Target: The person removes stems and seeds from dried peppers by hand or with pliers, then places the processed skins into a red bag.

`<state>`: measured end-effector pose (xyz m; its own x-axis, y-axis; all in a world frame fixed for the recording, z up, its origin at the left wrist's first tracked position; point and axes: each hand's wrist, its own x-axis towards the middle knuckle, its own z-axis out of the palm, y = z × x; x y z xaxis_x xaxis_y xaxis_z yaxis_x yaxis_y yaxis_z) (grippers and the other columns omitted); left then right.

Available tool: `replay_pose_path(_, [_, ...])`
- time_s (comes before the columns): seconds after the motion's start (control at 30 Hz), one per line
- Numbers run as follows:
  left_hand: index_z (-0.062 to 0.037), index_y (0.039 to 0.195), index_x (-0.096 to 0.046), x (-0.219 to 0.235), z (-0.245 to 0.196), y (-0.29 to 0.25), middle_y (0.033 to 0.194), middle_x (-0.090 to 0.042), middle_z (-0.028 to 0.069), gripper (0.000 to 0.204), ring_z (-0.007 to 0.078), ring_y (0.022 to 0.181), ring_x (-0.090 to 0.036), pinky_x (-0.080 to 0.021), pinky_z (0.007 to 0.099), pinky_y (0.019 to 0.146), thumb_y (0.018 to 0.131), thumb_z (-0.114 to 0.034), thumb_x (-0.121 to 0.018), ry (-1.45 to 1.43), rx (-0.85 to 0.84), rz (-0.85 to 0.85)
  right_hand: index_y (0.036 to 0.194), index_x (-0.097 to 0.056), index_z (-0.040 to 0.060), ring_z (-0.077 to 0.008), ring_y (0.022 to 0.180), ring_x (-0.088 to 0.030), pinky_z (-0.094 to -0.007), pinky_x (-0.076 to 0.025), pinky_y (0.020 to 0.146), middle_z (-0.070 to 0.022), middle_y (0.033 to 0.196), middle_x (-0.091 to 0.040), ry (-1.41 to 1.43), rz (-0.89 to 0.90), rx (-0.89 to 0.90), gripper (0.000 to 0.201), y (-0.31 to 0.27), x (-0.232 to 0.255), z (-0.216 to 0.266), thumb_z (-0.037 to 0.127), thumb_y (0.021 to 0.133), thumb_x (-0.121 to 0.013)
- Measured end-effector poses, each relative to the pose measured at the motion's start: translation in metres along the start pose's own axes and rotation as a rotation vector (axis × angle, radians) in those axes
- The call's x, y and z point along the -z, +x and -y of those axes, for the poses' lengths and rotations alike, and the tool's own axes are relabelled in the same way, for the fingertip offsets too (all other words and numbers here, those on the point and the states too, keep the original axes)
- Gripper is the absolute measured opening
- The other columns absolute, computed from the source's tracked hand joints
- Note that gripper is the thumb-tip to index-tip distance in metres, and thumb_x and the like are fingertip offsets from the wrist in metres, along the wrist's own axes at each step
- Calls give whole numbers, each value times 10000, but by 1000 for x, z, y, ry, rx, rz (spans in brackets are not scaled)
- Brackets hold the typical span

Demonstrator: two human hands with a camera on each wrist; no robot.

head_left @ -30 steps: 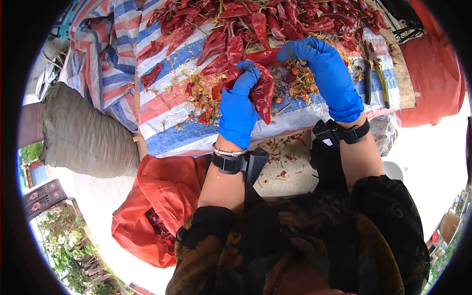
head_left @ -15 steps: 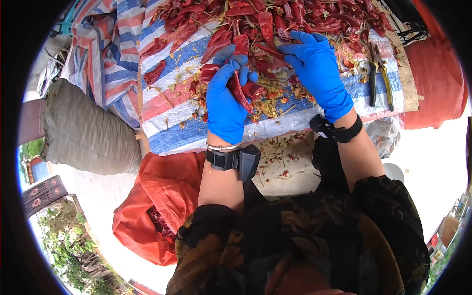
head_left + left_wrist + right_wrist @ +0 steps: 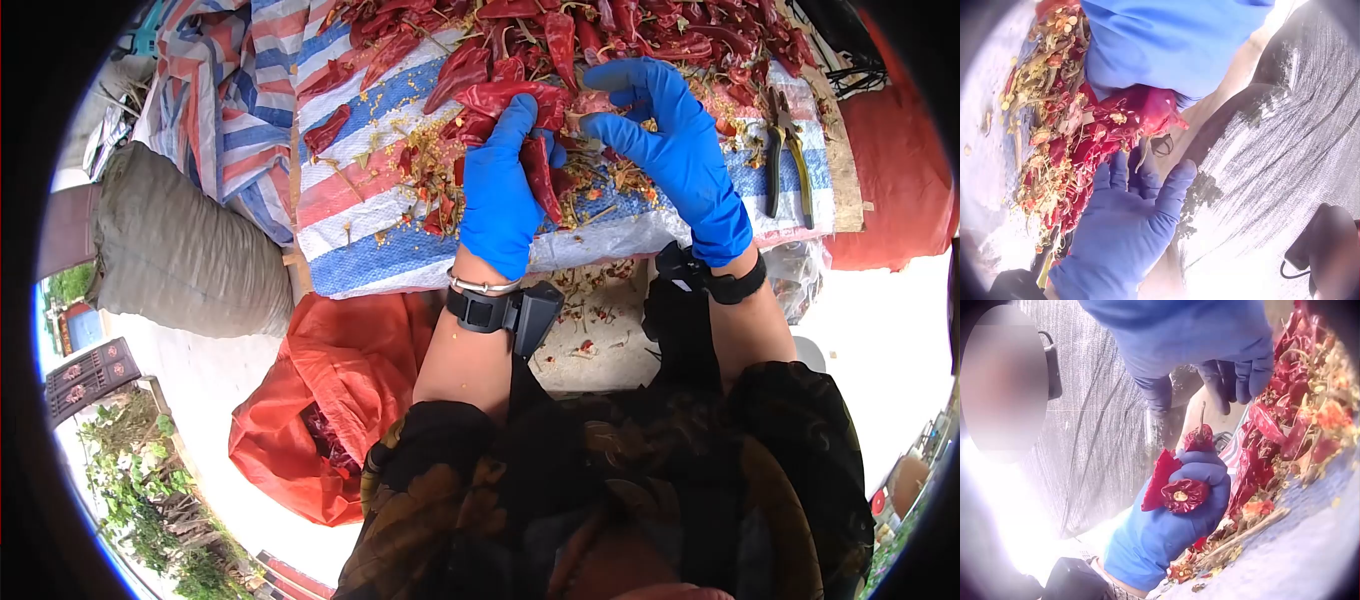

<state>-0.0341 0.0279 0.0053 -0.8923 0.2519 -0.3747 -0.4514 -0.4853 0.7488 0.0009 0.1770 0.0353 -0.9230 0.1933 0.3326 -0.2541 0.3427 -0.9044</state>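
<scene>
Blue-gloved, the left hand [image 3: 503, 195] grips several dried red peppers [image 3: 541, 178] above the striped sheet [image 3: 370, 262]. In the right wrist view that hand [image 3: 1166, 519] has its fingers curled round them; one pepper [image 3: 1199, 437] has its stem pointing up at the other hand, and another [image 3: 1186, 495] shows a round end. Just to the right, the right hand [image 3: 680, 150] holds nothing, its fingers apart and slightly bent. The left wrist view shows the right hand [image 3: 1124, 228] with spread fingers below the peppers [image 3: 1141, 112].
A pile of dried peppers [image 3: 640, 30] covers the sheet's far side. Stems and seeds [image 3: 425, 180] are scattered nearer. Pliers [image 3: 790, 160] lie at the right. A red bag [image 3: 330, 400] and a grey-green sack [image 3: 185, 245] stand at the left.
The left hand has turned and moved slightly right, with a pepper now lying across its fingertips. The right hand's thumb and fingers have spread apart beside it.
</scene>
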Motion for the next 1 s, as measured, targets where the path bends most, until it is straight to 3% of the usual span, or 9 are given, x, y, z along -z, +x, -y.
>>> replay_pose_path(0.1, [-90, 859, -619, -7, -3, -7, 670, -568, 3, 208, 105, 550, -540, -454, 244, 450, 792, -285, -647, 5, -19, -25, 891, -598, 22, -150, 682, -527, -281, -449, 639, -77, 753, -589, -153, 194, -201, 338, -4, 5, 3, 304, 739, -707])
replay_pose_path(0.17, [-87, 853, -619, -9, 0, -7, 665, -568, 4, 208, 104, 543, -536, -448, 237, 458, 791, -283, -649, 21, -5, -13, 859, -602, 1, -148, 602, -528, -283, -454, 589, -86, 674, -581, -155, 221, -110, 309, -7, -2, -8, 299, 794, -650])
replay_pose_path(0.3, [-79, 812, -600, -8, -5, -16, 633, -546, 4, 205, 89, 535, -505, -419, 217, 490, 816, -284, -615, 97, 23, 29, 816, -618, 0, -131, 646, -575, -272, -459, 595, -62, 662, -610, 233, 291, -114, 249, -9, -2, -2, 231, 876, -548])
replay_pose_path(0.37, [-83, 740, -558, -6, -8, -21, 569, -476, -8, 221, 88, 513, -448, -414, 222, 525, 860, -268, -547, -67, 64, 186, 756, -623, 20, -136, 686, -601, -259, -461, 620, -44, 673, -628, 394, 372, -313, 253, -10, -1, -2, 236, 870, -557])
replay_pose_path(0.67, [-51, 691, -509, -28, -18, -42, 540, -418, 2, 290, 111, 485, -372, -372, 249, 498, 898, -253, -487, -386, 227, -66, 665, -590, -25, -271, 771, -629, -326, -485, 707, -173, 706, -623, 1193, 370, -558, 422, -16, -20, -15, 287, 911, -446])
replay_pose_path(0.8, [-28, 696, -512, -7, -5, -33, 581, -446, 20, 300, 112, 485, -365, -360, 249, 483, 911, -231, -463, -611, 291, 85, 699, -597, -25, -274, 774, -620, -351, -466, 763, -122, 628, -586, 1337, 300, -691, 430, -16, -22, -8, 316, 908, -440])
replay_pose_path(0.9, [-38, 1188, -452, 2, 7, -28, 778, -492, 40, 291, 73, 550, -381, -379, 207, 517, 928, -153, -388, -879, 230, 364, 698, -585, -22, -267, 759, -605, -374, -445, 804, -57, 542, -494, 1527, 405, -724, 439, -17, -25, -13, 332, 907, -433])
replay_pose_path(0.97, [7, 795, -503, 2, 5, -21, 672, -483, 55, 257, 107, 475, -326, -316, 236, 454, 929, -194, -414, -923, 315, 233, 551, -485, 32, -184, 635, -539, -300, -439, 747, -65, 535, -503, 1402, 251, -844, 507, -17, -27, 1, 355, 929, -381])
replay_pose_path(1.0, [7, 795, -503, 2, 5, -19, 672, -483, 55, 257, 107, 475, -326, -316, 236, 454, 929, -194, -414, -925, 313, 234, 551, -485, 32, -184, 635, -539, -300, -439, 747, -65, 535, -503, 1400, 253, -844, 507, -16, -28, 2, 355, 929, -381])
